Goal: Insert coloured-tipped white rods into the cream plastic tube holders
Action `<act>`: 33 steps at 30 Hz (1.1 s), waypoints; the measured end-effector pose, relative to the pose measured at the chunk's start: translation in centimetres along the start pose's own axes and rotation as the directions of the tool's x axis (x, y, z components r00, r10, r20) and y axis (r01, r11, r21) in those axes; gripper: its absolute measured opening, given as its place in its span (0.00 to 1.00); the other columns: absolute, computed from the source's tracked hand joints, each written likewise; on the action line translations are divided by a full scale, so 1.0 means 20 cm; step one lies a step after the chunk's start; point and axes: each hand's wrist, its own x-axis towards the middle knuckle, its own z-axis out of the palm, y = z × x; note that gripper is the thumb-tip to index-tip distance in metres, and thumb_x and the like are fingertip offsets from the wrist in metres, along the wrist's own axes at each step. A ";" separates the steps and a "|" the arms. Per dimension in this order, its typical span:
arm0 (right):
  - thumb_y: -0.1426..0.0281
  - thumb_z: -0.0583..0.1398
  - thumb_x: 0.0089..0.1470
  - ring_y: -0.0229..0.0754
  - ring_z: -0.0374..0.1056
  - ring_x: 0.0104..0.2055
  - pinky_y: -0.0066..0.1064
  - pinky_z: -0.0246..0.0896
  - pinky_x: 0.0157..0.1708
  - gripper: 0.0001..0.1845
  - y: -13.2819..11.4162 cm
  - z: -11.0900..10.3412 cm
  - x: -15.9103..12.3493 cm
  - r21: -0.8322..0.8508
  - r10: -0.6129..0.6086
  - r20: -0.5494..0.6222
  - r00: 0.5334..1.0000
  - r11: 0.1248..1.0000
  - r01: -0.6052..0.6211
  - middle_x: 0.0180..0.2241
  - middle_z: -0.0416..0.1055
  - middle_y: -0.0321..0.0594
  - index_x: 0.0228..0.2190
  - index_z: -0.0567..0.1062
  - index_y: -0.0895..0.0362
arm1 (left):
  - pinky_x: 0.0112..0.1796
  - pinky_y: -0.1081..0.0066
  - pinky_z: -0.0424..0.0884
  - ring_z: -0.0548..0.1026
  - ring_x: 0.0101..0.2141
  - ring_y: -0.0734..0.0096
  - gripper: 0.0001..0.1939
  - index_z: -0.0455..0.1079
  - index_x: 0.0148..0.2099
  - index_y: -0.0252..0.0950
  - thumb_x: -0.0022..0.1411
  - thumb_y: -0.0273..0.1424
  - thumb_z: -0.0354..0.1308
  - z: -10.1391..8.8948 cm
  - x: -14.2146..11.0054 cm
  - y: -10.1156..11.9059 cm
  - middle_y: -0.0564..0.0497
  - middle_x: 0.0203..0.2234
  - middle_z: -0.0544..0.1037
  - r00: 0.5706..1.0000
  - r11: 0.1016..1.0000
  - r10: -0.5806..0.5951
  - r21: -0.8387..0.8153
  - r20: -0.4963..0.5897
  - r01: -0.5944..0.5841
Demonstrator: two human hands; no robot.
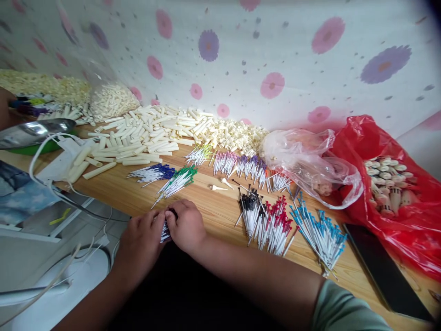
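Head view: at the near edge of the wooden table (220, 211), the left hand (141, 241) and right hand (186, 225) meet, both pinched together on a small bundle of thin white refill sticks (166, 232). Just beyond lie green-tipped sticks (177, 181) and blue-tipped sticks (153, 173). To the right sit black-tipped (250, 209), red-tipped (275, 225) and light-blue-tipped (320, 232) piles. Cream plastic tubes (148, 133) lie far left; a red bag (396, 184) far right
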 end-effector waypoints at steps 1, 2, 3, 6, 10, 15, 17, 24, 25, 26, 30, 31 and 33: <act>0.72 0.55 0.56 0.44 0.68 0.42 0.34 0.63 0.47 0.11 0.00 0.01 0.00 0.002 0.004 -0.005 1.000 1.000 -0.004 0.37 0.75 0.45 0.36 0.77 0.59 | 0.37 0.56 0.66 0.71 0.39 0.47 0.19 0.68 0.51 0.31 0.56 0.27 0.56 0.00 0.00 0.00 0.37 0.45 0.73 1.000 0.998 -0.029 0.052 -0.010 0.030; 0.72 0.55 0.56 0.44 0.68 0.42 0.34 0.63 0.47 0.11 -0.01 0.02 0.00 0.006 0.007 -0.007 1.000 1.000 -0.007 0.37 0.75 0.45 0.36 0.77 0.59 | 0.36 0.56 0.66 0.71 0.38 0.47 0.18 0.69 0.51 0.31 0.57 0.27 0.55 0.00 -0.01 0.01 0.37 0.44 0.73 0.998 0.994 -0.054 0.098 -0.025 0.056; 0.72 0.55 0.56 0.44 0.68 0.42 0.35 0.63 0.47 0.11 -0.01 0.02 0.00 0.014 0.009 -0.007 1.000 1.000 -0.008 0.37 0.75 0.45 0.36 0.77 0.59 | 0.36 0.55 0.66 0.71 0.36 0.47 0.18 0.69 0.50 0.31 0.57 0.26 0.53 0.00 -0.01 0.01 0.37 0.43 0.73 0.997 0.989 -0.066 0.131 -0.042 0.071; 0.73 0.55 0.56 0.44 0.67 0.42 0.35 0.63 0.47 0.10 -0.03 0.02 -0.01 0.056 0.017 -0.003 1.000 0.998 -0.016 0.37 0.75 0.45 0.36 0.77 0.59 | 0.37 0.55 0.65 0.72 0.36 0.49 0.18 0.70 0.50 0.31 0.59 0.22 0.49 0.02 -0.02 -0.01 0.37 0.41 0.74 0.995 0.988 -0.026 0.150 -0.098 0.041; 0.73 0.58 0.53 0.44 0.67 0.43 0.35 0.62 0.48 0.09 -0.05 0.02 -0.05 0.159 0.026 -0.037 0.999 0.987 -0.020 0.38 0.75 0.43 0.37 0.77 0.58 | 0.40 0.60 0.67 0.73 0.39 0.53 0.16 0.69 0.49 0.30 0.60 0.23 0.47 0.07 -0.03 -0.06 0.38 0.40 0.76 0.980 0.997 0.051 0.074 -0.192 -0.037; 0.74 0.60 0.52 0.44 0.66 0.46 0.35 0.62 0.50 0.11 -0.05 0.03 -0.08 0.240 0.069 -0.060 0.996 0.969 -0.053 0.40 0.74 0.44 0.39 0.77 0.58 | 0.35 0.63 0.67 0.75 0.34 0.56 0.17 0.68 0.48 0.34 0.58 0.22 0.46 0.08 -0.04 -0.10 0.42 0.38 0.78 0.970 0.996 0.088 0.017 -0.225 -0.086; 0.73 0.59 0.52 0.44 0.67 0.46 0.35 0.62 0.50 0.11 -0.06 0.02 -0.07 0.266 0.086 -0.038 0.996 0.961 -0.073 0.40 0.74 0.43 0.39 0.77 0.57 | 0.32 0.62 0.67 0.75 0.32 0.54 0.17 0.68 0.46 0.34 0.57 0.22 0.44 0.07 -0.04 -0.11 0.41 0.35 0.78 0.963 0.993 0.112 0.007 -0.247 -0.114; 0.62 0.57 0.58 0.44 0.61 0.58 0.37 0.55 0.58 0.22 -0.16 -0.35 0.04 0.229 -0.101 0.038 0.994 0.969 0.089 0.54 0.67 0.50 0.51 0.71 0.60 | 0.28 0.62 0.69 0.76 0.31 0.53 0.17 0.64 0.46 0.38 0.51 0.31 0.52 -0.03 0.08 0.01 0.45 0.32 0.77 0.960 0.867 -0.178 -0.496 -0.218 0.048; 0.62 0.56 0.58 0.43 0.61 0.59 0.35 0.53 0.59 0.21 -0.17 -0.42 0.05 0.225 -0.191 0.017 0.981 0.957 0.182 0.54 0.68 0.49 0.50 0.72 0.59 | 0.28 0.64 0.70 0.76 0.31 0.55 0.17 0.64 0.46 0.39 0.51 0.31 0.54 -0.06 0.11 0.06 0.47 0.32 0.78 0.953 0.765 -0.267 -0.633 -0.141 0.120; 0.62 0.55 0.59 0.42 0.59 0.60 0.35 0.53 0.59 0.20 -0.18 -0.49 0.06 0.223 -0.264 0.014 0.965 0.941 0.254 0.53 0.69 0.48 0.49 0.72 0.59 | 0.29 0.65 0.70 0.76 0.32 0.57 0.17 0.65 0.44 0.40 0.49 0.31 0.56 -0.09 0.14 0.12 0.49 0.32 0.77 0.946 0.640 -0.316 -0.751 -0.067 0.161; 0.63 0.51 0.62 0.41 0.66 0.53 0.33 0.60 0.53 0.17 -0.15 -0.61 0.07 0.195 -0.281 0.083 0.956 0.945 0.261 0.46 0.74 0.43 0.43 0.76 0.57 | 0.29 0.71 0.70 0.74 0.31 0.65 0.14 0.69 0.38 0.36 0.46 0.29 0.61 -0.16 0.19 0.34 0.52 0.29 0.76 0.950 0.001 -0.034 -0.951 0.310 0.311; 0.63 0.50 0.63 0.41 0.69 0.49 0.33 0.63 0.50 0.18 -0.13 -0.62 0.07 0.190 -0.235 0.091 0.968 0.958 0.215 0.44 0.75 0.43 0.41 0.77 0.56 | 0.28 0.72 0.69 0.73 0.29 0.68 0.13 0.69 0.36 0.35 0.45 0.28 0.62 -0.17 0.20 0.39 0.52 0.28 0.75 0.932 -0.153 0.022 -0.920 0.363 0.362; 0.61 0.49 0.63 0.42 0.72 0.43 0.35 0.66 0.44 0.20 -0.08 -0.64 0.06 0.206 -0.136 0.099 0.986 0.972 0.113 0.40 0.76 0.42 0.37 0.77 0.56 | 0.25 0.74 0.66 0.69 0.23 0.73 0.11 0.69 0.34 0.34 0.44 0.27 0.63 -0.17 0.23 0.45 0.53 0.23 0.73 0.893 -0.360 0.150 -0.818 0.424 0.449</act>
